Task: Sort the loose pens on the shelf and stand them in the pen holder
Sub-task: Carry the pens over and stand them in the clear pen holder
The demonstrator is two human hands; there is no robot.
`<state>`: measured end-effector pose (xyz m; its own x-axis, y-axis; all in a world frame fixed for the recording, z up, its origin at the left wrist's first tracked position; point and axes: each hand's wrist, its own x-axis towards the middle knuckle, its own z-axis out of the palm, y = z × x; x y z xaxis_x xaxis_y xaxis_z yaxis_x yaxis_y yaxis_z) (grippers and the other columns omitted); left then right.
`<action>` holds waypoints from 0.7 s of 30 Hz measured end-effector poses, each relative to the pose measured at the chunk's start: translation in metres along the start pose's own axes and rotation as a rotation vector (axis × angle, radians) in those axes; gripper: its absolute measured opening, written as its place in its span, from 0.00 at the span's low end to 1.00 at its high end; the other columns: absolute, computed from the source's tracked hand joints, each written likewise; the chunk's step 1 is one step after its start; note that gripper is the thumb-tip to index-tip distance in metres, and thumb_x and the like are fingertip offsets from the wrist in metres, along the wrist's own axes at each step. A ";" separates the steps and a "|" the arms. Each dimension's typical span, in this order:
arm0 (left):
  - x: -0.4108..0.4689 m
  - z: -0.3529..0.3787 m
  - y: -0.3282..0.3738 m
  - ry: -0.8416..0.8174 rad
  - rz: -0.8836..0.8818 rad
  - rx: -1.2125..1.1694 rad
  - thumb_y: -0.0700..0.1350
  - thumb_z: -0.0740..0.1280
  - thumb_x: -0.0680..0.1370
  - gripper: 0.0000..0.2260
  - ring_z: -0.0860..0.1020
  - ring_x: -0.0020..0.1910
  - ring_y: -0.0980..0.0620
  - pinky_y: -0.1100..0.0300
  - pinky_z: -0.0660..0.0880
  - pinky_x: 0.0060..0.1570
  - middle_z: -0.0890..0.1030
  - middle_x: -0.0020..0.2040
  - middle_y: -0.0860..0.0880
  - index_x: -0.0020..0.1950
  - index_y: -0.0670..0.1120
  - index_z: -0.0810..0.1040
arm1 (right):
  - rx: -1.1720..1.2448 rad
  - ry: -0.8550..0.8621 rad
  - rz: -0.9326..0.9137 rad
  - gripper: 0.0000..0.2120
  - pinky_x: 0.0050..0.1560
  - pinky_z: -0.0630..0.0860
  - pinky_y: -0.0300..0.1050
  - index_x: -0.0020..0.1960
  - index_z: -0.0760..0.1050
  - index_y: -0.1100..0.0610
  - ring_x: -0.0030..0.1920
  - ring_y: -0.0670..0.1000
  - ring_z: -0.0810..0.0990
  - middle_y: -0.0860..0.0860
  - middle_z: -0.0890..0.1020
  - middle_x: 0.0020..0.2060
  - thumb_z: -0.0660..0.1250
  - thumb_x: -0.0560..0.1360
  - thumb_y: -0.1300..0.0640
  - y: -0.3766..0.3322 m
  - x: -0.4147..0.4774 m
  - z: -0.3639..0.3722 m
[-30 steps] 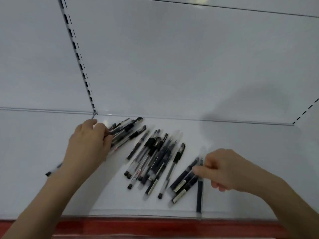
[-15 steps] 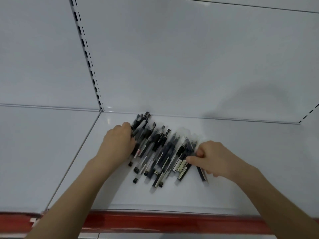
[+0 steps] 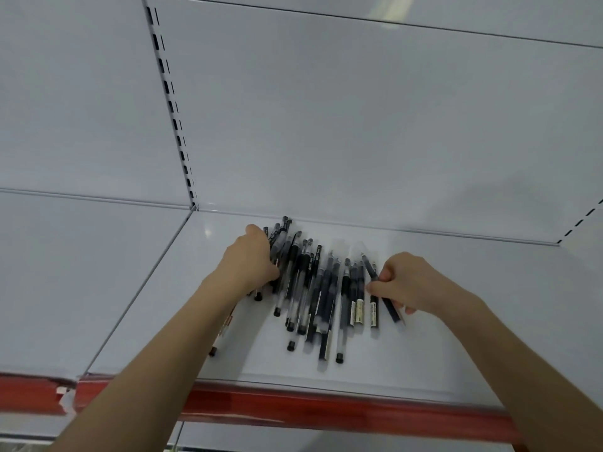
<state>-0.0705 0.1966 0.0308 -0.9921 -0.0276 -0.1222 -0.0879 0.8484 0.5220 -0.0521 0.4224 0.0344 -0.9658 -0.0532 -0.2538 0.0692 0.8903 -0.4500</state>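
**Pens raked into one row between both hands; holder not in view**

We note the loose pens (image 3: 313,288) lying flat on the white shelf (image 3: 456,321), packed side by side near the back wall (image 3: 359,125). Their long axes run roughly front to back, caps mostly toward the wall, near ends uneven.

Our left hand (image 3: 253,261) presses against the left flank of the row, fingers curled over the outermost pens; we cannot tell whether any pen is actually gripped. Our right hand (image 3: 403,283) sits at the right flank, thumb and fingers pinched on a dark pen (image 3: 380,288) that lies slanted across its neighbours.

The row lies directly between the hands, so both are about equally near. We judge that the next squeeze must go across the barrels.

Pale label strips (image 3: 359,309) and cap printing are visible, but too blurred to read. No pen holder appears, so none are stood up yet.
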 end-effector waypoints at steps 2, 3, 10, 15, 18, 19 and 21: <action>0.000 0.000 0.000 -0.012 -0.009 -0.004 0.36 0.65 0.71 0.14 0.63 0.27 0.52 0.62 0.59 0.24 0.63 0.30 0.48 0.36 0.43 0.59 | 0.008 0.004 -0.003 0.13 0.21 0.70 0.31 0.32 0.71 0.61 0.24 0.51 0.72 0.55 0.73 0.23 0.66 0.73 0.57 0.004 0.001 -0.001; 0.001 0.000 -0.001 -0.022 -0.009 -0.012 0.36 0.65 0.71 0.15 0.62 0.26 0.52 0.63 0.59 0.24 0.63 0.29 0.48 0.33 0.44 0.59 | 0.011 0.006 -0.006 0.13 0.21 0.70 0.32 0.32 0.70 0.61 0.25 0.51 0.72 0.56 0.73 0.24 0.65 0.73 0.58 0.006 0.000 -0.001; -0.009 -0.014 -0.002 0.018 -0.021 -0.418 0.40 0.64 0.71 0.12 0.60 0.26 0.50 0.63 0.59 0.26 0.62 0.27 0.46 0.31 0.43 0.63 | 0.337 0.234 -0.163 0.10 0.26 0.72 0.31 0.41 0.75 0.61 0.25 0.43 0.75 0.50 0.78 0.28 0.65 0.75 0.54 0.004 -0.016 -0.015; -0.047 -0.033 0.017 0.068 0.080 -0.948 0.41 0.62 0.74 0.10 0.67 0.29 0.48 0.58 0.62 0.27 0.69 0.29 0.44 0.34 0.43 0.65 | 0.847 0.080 -0.356 0.01 0.31 0.77 0.37 0.47 0.74 0.57 0.31 0.47 0.80 0.51 0.84 0.33 0.65 0.75 0.61 -0.047 -0.028 -0.031; -0.078 -0.046 0.017 0.146 0.101 -1.146 0.38 0.59 0.77 0.09 0.72 0.25 0.50 0.62 0.68 0.22 0.73 0.29 0.45 0.36 0.42 0.67 | 1.034 -0.098 -0.435 0.02 0.33 0.78 0.39 0.47 0.74 0.58 0.32 0.50 0.81 0.53 0.83 0.36 0.63 0.75 0.62 -0.085 -0.033 -0.032; -0.088 -0.050 0.013 0.179 0.104 -1.165 0.39 0.60 0.77 0.09 0.70 0.23 0.51 0.62 0.67 0.22 0.73 0.31 0.43 0.37 0.42 0.68 | 1.071 -0.152 -0.451 0.02 0.33 0.78 0.39 0.47 0.74 0.58 0.33 0.50 0.81 0.53 0.83 0.36 0.63 0.75 0.62 -0.098 -0.034 -0.030; -0.104 -0.057 -0.001 0.246 0.099 -1.160 0.42 0.62 0.76 0.08 0.66 0.21 0.52 0.62 0.64 0.22 0.73 0.34 0.40 0.37 0.42 0.70 | 1.086 -0.225 -0.492 0.03 0.34 0.77 0.38 0.47 0.75 0.57 0.36 0.48 0.81 0.51 0.83 0.36 0.63 0.75 0.61 -0.123 -0.038 -0.022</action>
<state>0.0275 0.1690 0.0909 -0.9784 -0.1973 0.0613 0.0879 -0.1292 0.9877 -0.0295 0.3251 0.1178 -0.8902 -0.4527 0.0522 -0.0154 -0.0845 -0.9963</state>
